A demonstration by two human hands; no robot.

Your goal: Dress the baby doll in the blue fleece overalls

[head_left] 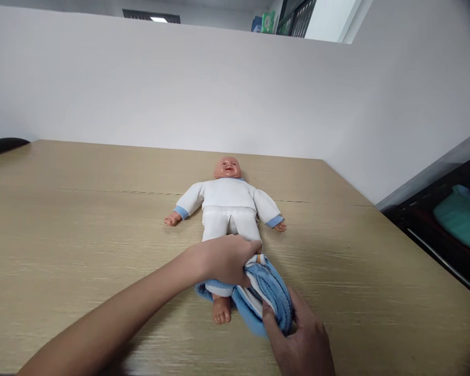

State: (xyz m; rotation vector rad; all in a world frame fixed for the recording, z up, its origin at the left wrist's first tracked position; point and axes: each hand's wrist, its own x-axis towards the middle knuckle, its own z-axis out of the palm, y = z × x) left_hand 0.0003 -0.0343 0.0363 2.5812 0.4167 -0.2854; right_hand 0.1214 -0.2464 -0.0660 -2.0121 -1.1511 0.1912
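A baby doll [229,193] lies on its back, head away from me, dressed in a white top and white trousers with blue cuffs. Bunched fabric of blue-and-white baby trousers [272,292] gathers round the lower end of its leg on the right, whose foot is hidden. Reaching across the doll's legs, my left hand [231,258] is closed at the upper edge of this bunched cloth; its fingertips are partly hidden. My right hand [301,334] pinches the bunch from the near right, thumb on top. The doll's other foot [221,310] shows bare below a cuff.
The doll rests on a light wooden table [82,224] with a seam across it. A white partition wall [160,89] rises behind. Down at the right is a dark rack [426,230] with green cloth [462,219]. A black curved edge [6,146] shows at the far left.
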